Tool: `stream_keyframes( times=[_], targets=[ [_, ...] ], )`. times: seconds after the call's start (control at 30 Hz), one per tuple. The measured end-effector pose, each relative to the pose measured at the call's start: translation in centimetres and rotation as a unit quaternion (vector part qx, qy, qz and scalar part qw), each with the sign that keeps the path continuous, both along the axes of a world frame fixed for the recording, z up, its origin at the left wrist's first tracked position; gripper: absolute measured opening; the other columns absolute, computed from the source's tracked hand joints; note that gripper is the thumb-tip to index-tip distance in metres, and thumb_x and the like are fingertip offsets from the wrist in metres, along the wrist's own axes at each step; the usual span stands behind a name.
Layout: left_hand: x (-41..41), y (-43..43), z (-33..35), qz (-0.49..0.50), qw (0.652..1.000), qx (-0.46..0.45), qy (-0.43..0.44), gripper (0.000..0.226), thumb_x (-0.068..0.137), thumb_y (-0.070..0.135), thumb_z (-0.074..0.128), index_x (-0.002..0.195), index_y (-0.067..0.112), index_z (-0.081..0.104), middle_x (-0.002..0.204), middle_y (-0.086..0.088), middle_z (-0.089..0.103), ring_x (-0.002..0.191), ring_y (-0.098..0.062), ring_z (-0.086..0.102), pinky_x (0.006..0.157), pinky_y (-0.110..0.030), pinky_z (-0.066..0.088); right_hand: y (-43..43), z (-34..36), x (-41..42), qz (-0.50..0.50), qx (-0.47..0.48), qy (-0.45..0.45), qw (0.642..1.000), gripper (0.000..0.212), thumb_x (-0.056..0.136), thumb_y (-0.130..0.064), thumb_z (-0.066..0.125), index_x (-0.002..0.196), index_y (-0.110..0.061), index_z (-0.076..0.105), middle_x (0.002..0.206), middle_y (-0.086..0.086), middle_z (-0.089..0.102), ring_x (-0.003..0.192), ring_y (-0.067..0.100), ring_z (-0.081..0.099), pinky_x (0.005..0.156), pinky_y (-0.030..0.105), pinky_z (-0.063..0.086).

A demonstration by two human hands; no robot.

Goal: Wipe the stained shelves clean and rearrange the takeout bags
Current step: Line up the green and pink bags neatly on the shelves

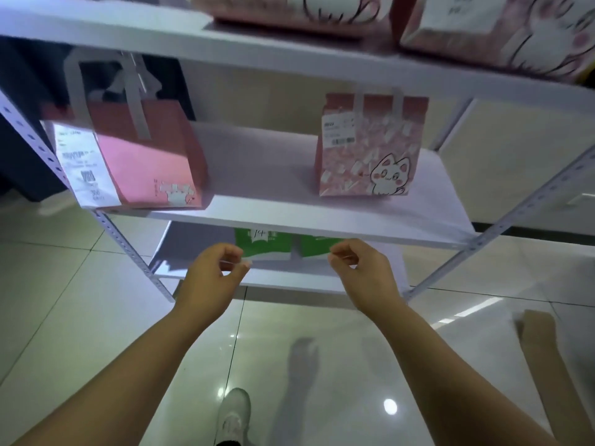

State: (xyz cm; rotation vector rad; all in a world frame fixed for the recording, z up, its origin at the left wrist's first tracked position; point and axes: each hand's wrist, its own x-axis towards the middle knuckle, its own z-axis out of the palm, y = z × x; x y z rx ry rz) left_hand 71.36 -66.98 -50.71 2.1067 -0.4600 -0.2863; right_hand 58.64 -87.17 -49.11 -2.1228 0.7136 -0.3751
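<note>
A white metal rack stands before me. On its middle shelf [273,217] a pink takeout bag [145,159] with a long receipt stands at the left, and a pink cat-print bag [370,149] stands at the right. Two more pink bags [483,30] sit on the top shelf [161,30]. Green bags [264,244] show on the lowest shelf [289,278]. My left hand [209,278] and my right hand [363,272] hover just below the middle shelf's front edge, fingers curled loosely, thumb and fingertips apart, with nothing visible in them. No cloth is in view.
Glossy pale floor tiles [64,300] spread under the rack. My white shoe [233,413] is at the bottom. Another person's hand [537,333] reaches in at the lower right. Perforated uprights [521,204] frame the rack, and a cream wall stands behind it.
</note>
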Motion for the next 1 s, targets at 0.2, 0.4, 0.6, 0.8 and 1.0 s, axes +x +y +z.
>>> stream_keyframes(
  times=[0.2,0.4,0.6,0.8,1.0],
  targets=[
    [3.2,-0.5,-10.0,0.004,0.999,0.014,0.030,0.012,0.084,0.025,0.066,0.093,0.028,0.058,0.090,0.014,0.059,0.082,0.000,0.057,0.061,-0.014,0.039,-0.4,-10.8,3.5,0.002,0.031,0.014,0.999,0.004,0.088,-0.023,0.061,0.088,-0.027,0.061,0.085,-0.018,0.061,0.082,-0.001,0.057,0.070,0.011,0.041],
    [7.8,-1.6,-21.2,-0.012,0.999,0.018,0.027,0.010,0.085,0.025,0.065,0.093,0.025,0.059,0.093,0.011,0.061,0.084,-0.001,0.057,0.064,-0.016,0.041,-1.5,-22.4,7.7,-0.007,0.043,0.032,0.999,0.007,0.088,-0.022,0.061,0.093,-0.020,0.064,0.091,-0.006,0.064,0.084,0.005,0.058,0.074,0.018,0.044],
    [11.9,-2.6,-30.9,-0.028,0.999,0.025,-0.003,0.010,0.086,0.027,0.064,0.094,0.023,0.061,0.092,0.008,0.061,0.082,0.000,0.056,0.062,-0.015,0.039,-2.8,-31.9,11.0,-0.014,0.035,0.039,0.999,0.003,0.087,-0.020,0.062,0.090,-0.020,0.063,0.087,-0.006,0.064,0.080,0.007,0.059,0.076,0.024,0.047],
    [15.1,-4.0,-37.5,-0.042,0.999,0.022,-0.017,0.010,0.086,0.029,0.063,0.095,0.025,0.058,0.092,0.010,0.061,0.083,0.000,0.056,0.061,-0.015,0.039,-4.4,-38.4,14.2,-0.039,0.029,0.039,0.998,0.004,0.087,-0.022,0.061,0.091,-0.021,0.062,0.084,-0.009,0.062,0.079,0.010,0.059,0.075,0.027,0.049],
    [19.6,-6.1,-40.7,-0.011,0.999,-0.001,-0.053,0.022,0.085,0.026,0.065,0.103,0.018,0.056,0.104,-0.002,0.060,0.091,-0.013,0.056,0.078,-0.023,0.041,-6.3,-41.3,18.4,-0.078,0.021,0.033,0.996,0.011,0.088,-0.025,0.061,0.097,-0.023,0.054,0.087,-0.008,0.061,0.079,0.012,0.059,0.065,0.023,0.044]
  ],
)
